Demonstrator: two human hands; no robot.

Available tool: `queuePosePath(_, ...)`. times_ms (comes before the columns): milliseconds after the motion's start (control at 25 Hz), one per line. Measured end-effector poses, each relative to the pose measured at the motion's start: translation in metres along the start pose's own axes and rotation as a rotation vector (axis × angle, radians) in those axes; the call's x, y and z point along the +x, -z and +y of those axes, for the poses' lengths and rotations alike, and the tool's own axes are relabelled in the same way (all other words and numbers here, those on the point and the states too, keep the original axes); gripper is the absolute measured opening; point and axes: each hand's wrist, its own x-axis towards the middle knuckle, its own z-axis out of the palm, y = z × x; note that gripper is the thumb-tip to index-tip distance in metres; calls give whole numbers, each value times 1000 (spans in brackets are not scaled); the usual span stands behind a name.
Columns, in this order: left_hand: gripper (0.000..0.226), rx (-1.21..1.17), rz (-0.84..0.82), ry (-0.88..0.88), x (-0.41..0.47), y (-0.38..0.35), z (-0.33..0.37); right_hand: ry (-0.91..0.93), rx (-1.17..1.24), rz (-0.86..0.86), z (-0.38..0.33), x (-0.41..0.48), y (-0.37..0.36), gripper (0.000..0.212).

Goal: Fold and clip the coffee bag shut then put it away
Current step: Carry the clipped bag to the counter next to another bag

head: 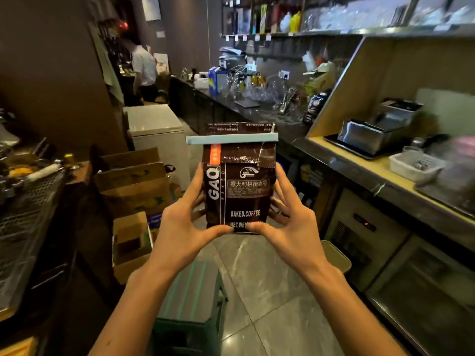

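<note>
Clipped and up in the air, ready to stow.
Left hand (180, 222) and right hand (290, 222) both grip the bag (239, 186) upright over the floor, clip (231, 138) across the fold; keep it level, support the base, don't knock that clip.

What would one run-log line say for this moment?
hands: both hold coffee bag upright | clip: on folded top | stage: clipped, not stored

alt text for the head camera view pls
Two bare hands, left hand and right hand, hold an upright dark coffee bag above a café floor. A light blue clip clamps its folded top; a counter runs along the right.
</note>
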Motion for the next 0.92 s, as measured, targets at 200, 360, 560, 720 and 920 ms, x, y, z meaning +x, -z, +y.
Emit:
queuePosePath(200, 117, -28, -38, 9, 34, -10, -40, -54, -49, 24, 27, 31, -9, 116)
queuePosePath(360, 118, -35, -55, 35, 88, -44, -75, -75, -60, 50, 75, 73, 5, 115)
queuePosePath(560, 118, -66, -57, 37, 182, -124, -109, -72, -49, 71, 157, 145, 56, 112)
queuePosePath(720, 118, -61, -54, 6, 265, -185, -122, -71, -55, 96, 216, 207, 109, 113)
queuePosePath(920, 118, -64, -68, -6, 350, -235, -155, -94, -39, 122, 286, 275, 139, 114)
